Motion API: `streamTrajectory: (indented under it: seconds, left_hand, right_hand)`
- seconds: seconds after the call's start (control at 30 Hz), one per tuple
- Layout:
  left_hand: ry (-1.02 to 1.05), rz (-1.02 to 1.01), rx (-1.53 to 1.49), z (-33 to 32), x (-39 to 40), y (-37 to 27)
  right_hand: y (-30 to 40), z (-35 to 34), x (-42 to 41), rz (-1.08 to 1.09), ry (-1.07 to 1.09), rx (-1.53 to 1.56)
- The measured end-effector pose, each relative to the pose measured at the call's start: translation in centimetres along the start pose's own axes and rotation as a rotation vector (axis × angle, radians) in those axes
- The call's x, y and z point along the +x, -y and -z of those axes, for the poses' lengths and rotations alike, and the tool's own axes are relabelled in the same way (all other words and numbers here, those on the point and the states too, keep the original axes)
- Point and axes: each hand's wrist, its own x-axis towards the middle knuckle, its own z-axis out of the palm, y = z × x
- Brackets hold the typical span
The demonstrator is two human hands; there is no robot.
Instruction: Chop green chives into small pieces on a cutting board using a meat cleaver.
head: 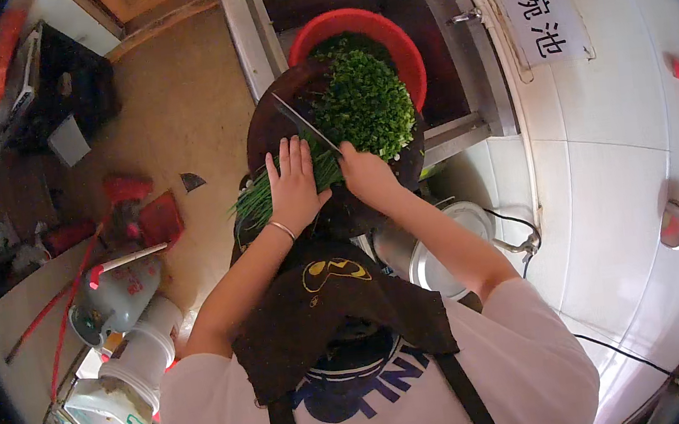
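A round dark chopping board (262,126) lies in front of me, partly over a red plastic basin (419,74). My left hand (292,186) presses flat on a bundle of long green onions (252,202), its fingers pointing at the far side. In my right hand (365,174) is the handle of a kitchen knife (308,122), mostly hidden by the fist. The blade slants up and left, just beyond my left fingertips, at the bundle's cut end. A large heap of chopped green onions (365,105) covers the board's right side; more greens show inside the basin.
The basin stands within a steel sink frame (471,128), a tap (465,17) on the tiled wall beside it. Lidded metal pots (472,222) stand below my right forearm. To the left are a red dustpan (161,220), a white bucket (147,341) and a black crate (80,84).
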Motion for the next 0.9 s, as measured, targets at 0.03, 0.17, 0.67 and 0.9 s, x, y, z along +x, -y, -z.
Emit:
streamTrajectory:
  seconds: [0.03,0.17,0.67,0.9]
  left_hand:
    - [-0.005,0.003,-0.002,-0.1,0.0,0.0]
    - [-0.012,0.012,-0.008,-0.2,0.1,-0.3]
    - [-0.041,-0.050,-0.045,-0.7,4.4,-1.1]
    - [-0.070,-0.075,-0.053,-1.3,4.7,-1.2]
  right_hand:
    - [0.6,-0.4,1.4,0.017,-0.018,0.021]
    - [1.8,-0.8,4.3,0.068,-0.101,0.043]
    - [-3.4,6.7,1.6,0.009,-0.272,0.254]
    - [-3.5,1.1,-6.6,-0.279,-0.025,0.154]
